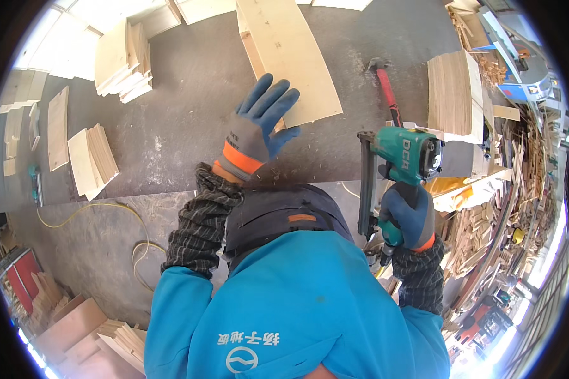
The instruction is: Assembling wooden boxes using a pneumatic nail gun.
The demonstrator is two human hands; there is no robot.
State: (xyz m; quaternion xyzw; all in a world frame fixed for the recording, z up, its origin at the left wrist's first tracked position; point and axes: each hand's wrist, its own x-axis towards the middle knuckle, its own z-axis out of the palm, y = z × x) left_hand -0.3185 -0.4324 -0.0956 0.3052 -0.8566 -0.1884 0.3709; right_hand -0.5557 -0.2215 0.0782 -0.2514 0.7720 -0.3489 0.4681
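Note:
My right hand [408, 216], in a grey-blue glove with an orange cuff, is wrapped round the handle of a green and black nail gun [401, 155]. The gun is held up over the near right edge of the dark worktable [189, 120], its long black magazine to the left of the grip. My left hand [259, 123], gloved alike, has its fingers spread and holds nothing. It is nearest to a long pale wooden board [297, 63] lying over other wood at the table's far middle; whether the fingertips touch it I cannot tell.
A hammer [386, 91] with a red handle lies right of the board. Stacked wood panels stand at far left [121, 60], near left [92, 161] and right [452, 91]. A yellow hose [95, 204] curls across the floor. Scrap wood [480, 240] is heaped at the right.

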